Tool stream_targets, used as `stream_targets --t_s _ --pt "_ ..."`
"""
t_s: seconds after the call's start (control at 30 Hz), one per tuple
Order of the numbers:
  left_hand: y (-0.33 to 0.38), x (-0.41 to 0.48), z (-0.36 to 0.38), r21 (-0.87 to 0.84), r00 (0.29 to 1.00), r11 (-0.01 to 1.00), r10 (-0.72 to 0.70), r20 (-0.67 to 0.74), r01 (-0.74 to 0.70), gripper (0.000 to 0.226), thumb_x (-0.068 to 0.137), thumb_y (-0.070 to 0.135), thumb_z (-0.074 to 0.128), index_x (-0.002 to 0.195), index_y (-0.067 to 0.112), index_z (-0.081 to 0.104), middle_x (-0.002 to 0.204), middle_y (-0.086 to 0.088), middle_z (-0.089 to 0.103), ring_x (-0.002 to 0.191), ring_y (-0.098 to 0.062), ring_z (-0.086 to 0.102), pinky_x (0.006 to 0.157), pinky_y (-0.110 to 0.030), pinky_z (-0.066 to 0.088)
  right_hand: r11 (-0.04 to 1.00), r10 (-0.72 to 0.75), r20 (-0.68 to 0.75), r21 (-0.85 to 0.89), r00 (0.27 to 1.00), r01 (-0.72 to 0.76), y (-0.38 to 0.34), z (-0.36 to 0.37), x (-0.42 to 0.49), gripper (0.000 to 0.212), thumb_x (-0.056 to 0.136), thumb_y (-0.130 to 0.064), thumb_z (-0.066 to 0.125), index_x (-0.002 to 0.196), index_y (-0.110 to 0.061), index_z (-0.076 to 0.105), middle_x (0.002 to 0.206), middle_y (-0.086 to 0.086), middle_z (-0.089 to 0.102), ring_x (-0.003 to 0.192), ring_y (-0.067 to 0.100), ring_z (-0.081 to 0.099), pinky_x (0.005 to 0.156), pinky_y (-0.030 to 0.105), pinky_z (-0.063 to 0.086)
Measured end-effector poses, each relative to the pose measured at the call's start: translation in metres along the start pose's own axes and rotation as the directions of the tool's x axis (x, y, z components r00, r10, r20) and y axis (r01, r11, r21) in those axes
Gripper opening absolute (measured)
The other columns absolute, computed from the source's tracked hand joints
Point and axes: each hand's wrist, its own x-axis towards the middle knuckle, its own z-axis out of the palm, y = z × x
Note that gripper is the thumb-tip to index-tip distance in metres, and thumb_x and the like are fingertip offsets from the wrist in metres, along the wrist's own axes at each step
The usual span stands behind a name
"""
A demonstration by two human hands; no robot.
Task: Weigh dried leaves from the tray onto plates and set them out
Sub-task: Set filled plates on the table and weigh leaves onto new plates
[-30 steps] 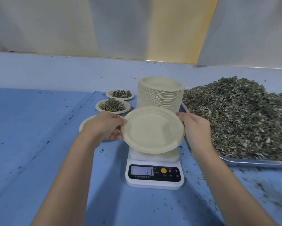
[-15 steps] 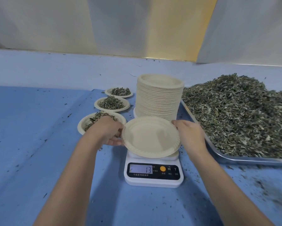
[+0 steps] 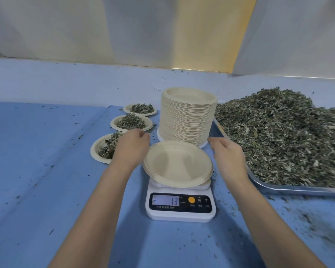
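Hiding leaf plate (image 3: 98,149) partly: left hand (image 3: 130,147)

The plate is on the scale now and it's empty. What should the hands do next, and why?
Probably the right hand should reach over to the tray and grab some leaves. The plate sits empty on the scale, which reads 13, and the leaves lie just to the right of that hand.
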Motion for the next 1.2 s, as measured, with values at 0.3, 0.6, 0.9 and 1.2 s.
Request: stream_targets --t_s 0.3,0.6,0.9,1.2 --pt "0.069 -0.034 0.037 -0.562 0.967 0.824 0.196 0.166 -0.071 0.025 0.095 0.014 0.047 0.083 0.017 0.070 0.084 0.006 0.071 0.079 -0.004 0.065 0.067 -0.008 0.048 0.998 -0.046 -0.139 -0.051 0.989 0.039 0.023 -0.043 0.021 0.027 0.090 -0.012 0.051 0.106 -0.021 0.070 0.089 -0.010 0.069 0.063 0.007 0.061 0.060 0.022 0.054" --pt "0.115 -0.047 0.070 -0.694 0.947 0.719 0.194 0.255 0.039 0.028 0.094 0.012 0.047 0.075 0.015 0.068 0.076 0.001 0.069 0.072 -0.013 0.064 0.070 -0.022 0.046 0.471 0.479 0.141 -0.874 0.866 -0.118 0.059 -0.079 0.047 0.066 0.098 -0.057 0.024 0.150 -0.038 -0.013 0.154 0.008 -0.031 0.142 0.037 -0.024 0.115 0.054 -0.006" --pt "0.118 -0.049 0.082 -0.698 0.943 0.713 0.187 0.277 0.064 0.029 0.093 0.011 0.047 0.073 0.016 0.068 0.076 0.001 0.070 0.066 -0.010 0.062 0.066 -0.020 0.046 0.549 0.295 0.112 -0.833 0.949 -0.072 0.067 -0.062 0.059 0.048 0.099 -0.034 0.044 0.142 -0.028 0.025 0.145 0.016 0.020 0.134 0.037 0.022 0.106 0.053 0.024" --pt "0.113 -0.048 0.087 -0.667 0.946 0.743 0.174 0.274 0.057 0.028 0.093 0.012 0.048 0.074 0.017 0.068 0.073 0.005 0.070 0.060 -0.008 0.063 0.070 -0.024 0.046 0.328 0.155 0.085 -0.944 0.984 0.030 0.074 -0.065 0.063 0.049 0.097 -0.053 0.036 0.141 -0.038 0.021 0.141 0.011 0.025 0.126 0.035 0.030 0.090 0.049 0.039"
